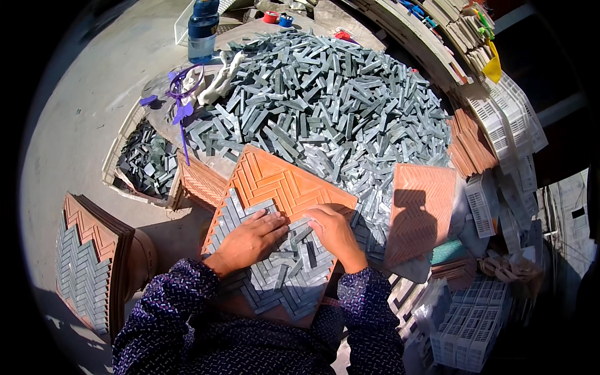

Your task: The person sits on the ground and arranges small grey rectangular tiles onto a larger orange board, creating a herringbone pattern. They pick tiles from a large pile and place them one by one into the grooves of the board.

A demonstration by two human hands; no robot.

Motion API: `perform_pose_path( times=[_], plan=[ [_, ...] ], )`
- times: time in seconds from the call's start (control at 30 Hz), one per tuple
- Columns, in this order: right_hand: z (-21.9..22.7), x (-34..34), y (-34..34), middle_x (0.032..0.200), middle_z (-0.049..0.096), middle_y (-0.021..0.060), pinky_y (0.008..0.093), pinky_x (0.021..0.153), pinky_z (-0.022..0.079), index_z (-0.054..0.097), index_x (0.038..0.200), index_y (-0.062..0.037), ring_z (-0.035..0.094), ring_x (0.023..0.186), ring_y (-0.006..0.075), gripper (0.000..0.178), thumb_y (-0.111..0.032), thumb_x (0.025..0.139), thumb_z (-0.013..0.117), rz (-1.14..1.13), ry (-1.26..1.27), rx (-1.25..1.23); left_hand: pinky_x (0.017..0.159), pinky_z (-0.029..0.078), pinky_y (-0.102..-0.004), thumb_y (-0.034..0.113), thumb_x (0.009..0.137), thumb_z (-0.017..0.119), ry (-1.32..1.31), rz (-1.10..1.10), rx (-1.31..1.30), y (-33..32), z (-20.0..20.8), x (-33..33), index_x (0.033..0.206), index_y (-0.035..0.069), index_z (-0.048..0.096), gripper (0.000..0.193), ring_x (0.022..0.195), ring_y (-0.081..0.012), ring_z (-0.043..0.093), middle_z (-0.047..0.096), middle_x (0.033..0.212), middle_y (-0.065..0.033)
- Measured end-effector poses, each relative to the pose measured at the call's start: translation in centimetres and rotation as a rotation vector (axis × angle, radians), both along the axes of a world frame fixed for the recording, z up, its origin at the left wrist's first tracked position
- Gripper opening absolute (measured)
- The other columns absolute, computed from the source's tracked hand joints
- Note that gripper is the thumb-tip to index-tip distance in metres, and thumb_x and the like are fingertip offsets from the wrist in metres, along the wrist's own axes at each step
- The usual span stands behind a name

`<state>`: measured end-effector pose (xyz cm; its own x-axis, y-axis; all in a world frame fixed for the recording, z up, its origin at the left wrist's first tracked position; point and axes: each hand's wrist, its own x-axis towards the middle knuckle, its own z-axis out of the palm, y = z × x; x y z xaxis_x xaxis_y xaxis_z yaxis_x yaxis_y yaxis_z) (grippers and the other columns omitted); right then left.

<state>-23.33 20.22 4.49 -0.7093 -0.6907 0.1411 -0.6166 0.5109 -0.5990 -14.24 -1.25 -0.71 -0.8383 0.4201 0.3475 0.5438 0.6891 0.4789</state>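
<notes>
Orange tray (275, 178) here's got zigzag herringbone grooves, bare at the far end, grey stone strips (262, 292) filling much of the rest, a few loose on top. It's right under both hands, just this side of a big grey pile (337, 94). Left hand's (251, 242) laid out flat over the strips; right hand's (336, 232) fingers are bent downward, can't tell if they're pinching one.

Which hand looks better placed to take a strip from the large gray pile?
Probably the right hand: it sits nearer the gray strip pile, which spreads beside the orange herringbone tray on that side. The left hand lies across strips set in the tray.
</notes>
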Motion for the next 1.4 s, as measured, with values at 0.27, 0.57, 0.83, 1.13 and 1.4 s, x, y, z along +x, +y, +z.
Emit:
perform_pose_path(
  times=[0.27,0.57,0.83,1.13,1.4],
  plan=[
    [-0.1,1.2,1.7,0.103,0.057,0.0082,0.0378,0.078,0.049,0.064,0.098,-0.0064,0.06,0.093,0.0303,0.026,-0.003,0.073,0.07,-0.002,0.067,0.115,0.107,0.034,-0.0455,0.012,0.08,0.064,0.029,0.002,-0.007,0.2,-0.3,0.0,0.127,0.01,0.055,0.048,0.127,-0.0236,0.047,0.052,0.133,-0.0074],
    [0.4,-0.7,0.7,0.092,0.058,0.0106,0.0396,0.071,0.048,0.061,0.095,-0.0052,0.06,0.086,0.0332,0.024,-0.004,0.073,0.07,-0.039,0.125,0.097,0.108,0.033,-0.0448,0.013,0.082,0.06,0.01,-0.015,-0.042,0.0,0.2,0.0,0.127,0.012,0.055,0.045,0.129,-0.0238,0.044,0.05,0.134,-0.0072],
    [1.2,-2.7,0.3,0.092,0.062,0.0136,0.0365,0.075,0.048,0.064,0.097,0.0,0.061,0.085,0.032,0.018,-0.003,0.079,0.066,0.047,-0.009,0.068,0.109,0.031,-0.0441,0.014,0.086,0.055,-0.019,-0.032,-0.031,-0.1,0.6,0.1,0.128,0.011,0.053,0.042,0.13,-0.0243,0.042,0.048,0.134,-0.0074],
    [-0.6,-3.5,0.6,0.086,0.06,0.0149,0.0366,0.071,0.047,0.065,0.087,0.0021,0.059,0.079,0.0324,0.009,-0.005,0.082,0.064,-0.073,-0.049,-0.044,0.11,0.031,-0.0441,0.014,0.085,0.056,-0.029,-0.046,-0.045,-0.1,0.9,0.0,0.128,0.011,0.053,0.043,0.13,-0.0247,0.041,0.047,0.135,-0.0084],
    [-1.3,-2.4,-0.8,0.088,0.06,0.0161,0.04,0.07,0.048,0.065,0.09,0.0001,0.06,0.081,0.0364,0.013,-0.004,0.078,0.066,-0.141,-0.003,-0.026,0.106,0.035,-0.0449,0.012,0.08,0.062,0.005,-0.019,-0.017,0.0,0.2,-0.1,0.127,0.014,0.056,0.047,0.125,-0.0254,0.047,0.05,0.133,-0.0075]
  ],
)
